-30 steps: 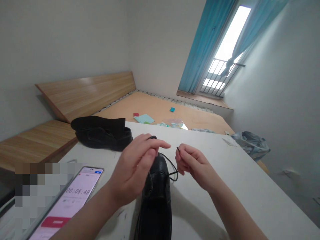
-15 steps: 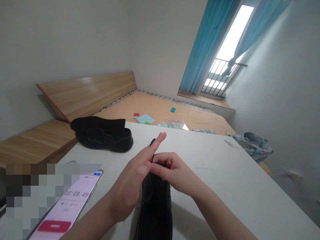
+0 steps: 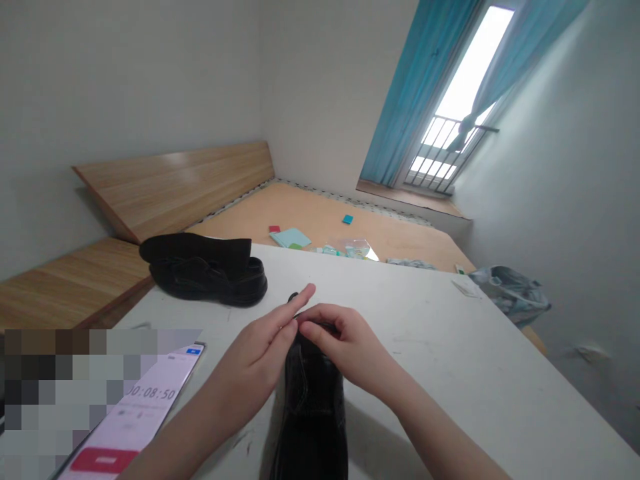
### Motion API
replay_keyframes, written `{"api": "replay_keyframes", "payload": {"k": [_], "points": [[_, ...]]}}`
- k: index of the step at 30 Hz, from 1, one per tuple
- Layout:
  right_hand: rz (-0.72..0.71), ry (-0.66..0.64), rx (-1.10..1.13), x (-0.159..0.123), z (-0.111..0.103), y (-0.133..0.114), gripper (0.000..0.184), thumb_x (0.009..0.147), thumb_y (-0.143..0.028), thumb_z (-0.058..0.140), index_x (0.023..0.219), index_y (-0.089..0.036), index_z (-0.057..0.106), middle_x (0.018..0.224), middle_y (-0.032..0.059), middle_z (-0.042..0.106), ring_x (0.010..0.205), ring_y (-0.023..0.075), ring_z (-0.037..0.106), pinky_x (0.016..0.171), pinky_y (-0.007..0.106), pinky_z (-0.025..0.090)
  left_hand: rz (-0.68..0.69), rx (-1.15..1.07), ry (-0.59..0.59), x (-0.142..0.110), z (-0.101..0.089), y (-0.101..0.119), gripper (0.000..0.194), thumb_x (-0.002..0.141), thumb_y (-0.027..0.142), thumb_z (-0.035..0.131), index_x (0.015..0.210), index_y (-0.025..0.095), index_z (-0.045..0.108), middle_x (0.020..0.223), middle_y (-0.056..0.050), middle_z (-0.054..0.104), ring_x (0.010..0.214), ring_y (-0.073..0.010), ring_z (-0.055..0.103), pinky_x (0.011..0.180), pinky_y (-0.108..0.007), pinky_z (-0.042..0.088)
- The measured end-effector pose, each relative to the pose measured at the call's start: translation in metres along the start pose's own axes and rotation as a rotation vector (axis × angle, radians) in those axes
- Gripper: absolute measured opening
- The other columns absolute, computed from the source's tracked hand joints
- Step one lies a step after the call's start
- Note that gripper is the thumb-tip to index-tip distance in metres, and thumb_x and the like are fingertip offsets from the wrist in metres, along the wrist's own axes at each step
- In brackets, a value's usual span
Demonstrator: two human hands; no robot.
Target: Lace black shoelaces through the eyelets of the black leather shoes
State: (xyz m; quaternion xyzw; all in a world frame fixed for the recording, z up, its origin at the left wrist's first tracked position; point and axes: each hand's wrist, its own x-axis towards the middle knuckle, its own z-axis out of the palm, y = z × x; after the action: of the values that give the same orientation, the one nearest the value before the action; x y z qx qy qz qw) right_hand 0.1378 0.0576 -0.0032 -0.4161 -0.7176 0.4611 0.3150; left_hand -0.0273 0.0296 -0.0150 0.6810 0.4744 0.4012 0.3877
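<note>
Left hand (image 3: 255,357), lowered slightly, meets right hand (image 3: 357,347) above glossy black leather shoe (image 3: 320,400), lower centre; neither grip determinable.

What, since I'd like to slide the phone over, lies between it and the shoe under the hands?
The left forearm crosses between phone and shoe, over the white tabletop, in the head view.

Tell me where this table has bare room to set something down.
Bare: table between right hand and white item; also beyond left hand, before bed. Crowded: phone and far shoe at left; near shoe under both hands.
</note>
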Motion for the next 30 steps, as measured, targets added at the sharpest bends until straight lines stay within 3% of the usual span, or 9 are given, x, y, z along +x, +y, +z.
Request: {"api": "replay_keyframes", "payload": {"k": [4,7,9,11,14,19,26,30], "points": [[0.034,-0.021,0.144,0.002,0.002,0.001,0.017,0.082,-0.034,0.06,0.078,-0.018,0.064,0.07,-0.0005,0.059,0.062,0.0134,0.047,0.058,0.027,0.036,0.011,0.013,-0.067,-0.005,-0.002,0.003,0.054,0.098,0.032,0.028,0.151,0.023,0.034,0.156,0.003,0.036,0.144,-0.0171,0.033,0.119,-0.034,0.027],[0.029,0.004,0.142,0.0,0.002,0.002,0.018,0.085,-0.033,0.058,0.074,-0.019,0.059,0.067,-0.0024,0.055,0.058,0.0116,0.043,0.054,0.024,0.033,-0.01,0.155,-0.048,-0.003,-0.006,0.005,0.048,0.095,0.033,0.032,0.134,0.022,0.057,0.138,-0.004,0.061,0.128,-0.0232,0.053,0.106,-0.036,0.042],[0.016,0.002,0.026,-0.001,0.002,0.001,0.02,0.087,-0.033,0.057,0.073,-0.019,0.059,0.065,-0.0033,0.053,0.057,0.0111,0.042,0.053,0.024,0.031,-0.04,0.298,-0.032,0.0,-0.009,0.005,0.039,0.093,0.036,0.038,0.108,0.022,0.07,0.109,-0.005,0.074,0.105,-0.0256,0.066,0.088,-0.035,0.049],[0.002,0.005,-0.169,-0.002,0.001,0.0,0.021,0.09,-0.032,0.058,0.073,-0.019,0.061,0.061,-0.0041,0.053,0.056,0.011,0.042,0.054,0.023,0.03,-0.054,0.407,-0.064,0.004,-0.014,0.005,0.033,0.092,0.038,0.04,0.087,0.021,0.069,0.088,-0.003,0.073,0.084,-0.0238,0.066,0.073,-0.032,0.046],[0.004,0.022,-0.441,-0.002,0.0,-0.001,0.021,0.091,-0.03,0.06,0.074,-0.019,0.064,0.058,-0.0039,0.055,0.054,0.011,0.044,0.055,0.024,0.028,-0.069,0.442,-0.191,0.006,-0.022,-0.001,0.033,0.094,0.037,0.038,0.076,0.022,0.062,0.074,0.001,0.067,0.07,-0.0192,0.061,0.061,-0.028,0.038],[0.042,-0.091,-0.772,-0.002,-0.003,0.0,0.022,0.093,-0.029,0.055,0.082,-0.02,0.072,0.069,0.0033,0.069,0.061,0.0162,0.057,0.056,0.027,0.029,-0.163,0.557,-0.343,0.002,-0.03,-0.014,0.029,0.09,0.03,0.044,0.069,0.021,0.062,0.07,-0.001,0.067,0.069,-0.0198,0.061,0.06,-0.027,0.033],[0.022,-0.242,-0.782,-0.006,-0.005,0.0,0.021,0.084,-0.021,0.06,0.097,-0.026,0.075,0.09,0.0031,0.077,0.079,0.0207,0.067,0.065,0.028,0.037,-0.176,0.634,-0.378,0.003,-0.016,-0.011,0.031,0.088,0.027,0.043,0.073,0.022,0.07,0.073,-0.005,0.072,0.072,-0.0237,0.065,0.061,-0.03,0.034],[0.047,-0.224,-0.727,-0.006,-0.002,0.0,0.02,0.078,-0.021,0.063,0.093,-0.024,0.076,0.085,0.0042,0.076,0.075,0.0207,0.064,0.064,0.028,0.036,-0.186,0.648,-0.376,0.005,-0.012,-0.01,0.032,0.089,0.027,0.043,0.074,0.022,0.07,0.077,-0.007,0.073,0.075,-0.0253,0.066,0.063,-0.031,0.036]]}}
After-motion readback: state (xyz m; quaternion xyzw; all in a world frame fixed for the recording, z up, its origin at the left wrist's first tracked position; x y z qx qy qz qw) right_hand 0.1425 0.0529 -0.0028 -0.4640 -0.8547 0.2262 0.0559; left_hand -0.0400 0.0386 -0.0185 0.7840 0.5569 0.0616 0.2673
